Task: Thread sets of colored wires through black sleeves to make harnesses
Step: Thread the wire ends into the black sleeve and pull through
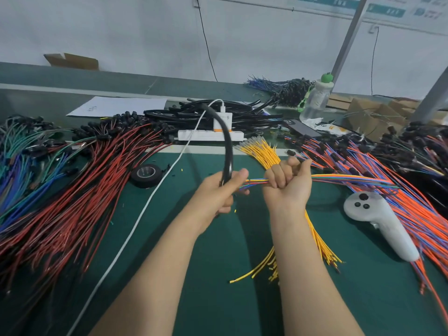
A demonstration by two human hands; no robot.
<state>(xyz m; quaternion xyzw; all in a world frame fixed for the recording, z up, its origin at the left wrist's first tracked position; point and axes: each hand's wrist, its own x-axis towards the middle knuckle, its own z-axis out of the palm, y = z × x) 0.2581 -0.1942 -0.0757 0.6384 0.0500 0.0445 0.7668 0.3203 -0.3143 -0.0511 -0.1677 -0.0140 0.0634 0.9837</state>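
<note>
So the black sleeve (pixel 227 146) is a glossy, fairly thick tube. The left hand (pixel 218 191) has its fingers wrapped round the lower end, and from there it curves up and away in a big arc, with the far end up over the white power strip (pixel 208 135). The set of colored wires (pixel 339 178) is a flat-ish bunch of thin strands: yellow, red, blue, green and orange. It runs sideways from the left thumb, through the right hand (pixel 288 184), and off to the right over the orange and blue wire heap (pixel 424 214). The right hand is a tight fist clamped on that bunch, knuckles toward the sleeve. The two hands are close together with just a short bit of wire showing between them. I can't tell if the tips are actually inside the sleeve mouth, since the left fingers cover it. All of this is held just above the green mat (pixel 218 275). A fan of yellow wires (pixel 261 151) lies under the right wrist. A roll of black tape (pixel 146 175) sits left of the hands, beside a big pile of red wires (pixel 97 180). There's a white controller (pixel 383 226) to the right and more black sleeves (pixel 249 115) heaped behind the power strip.
</note>
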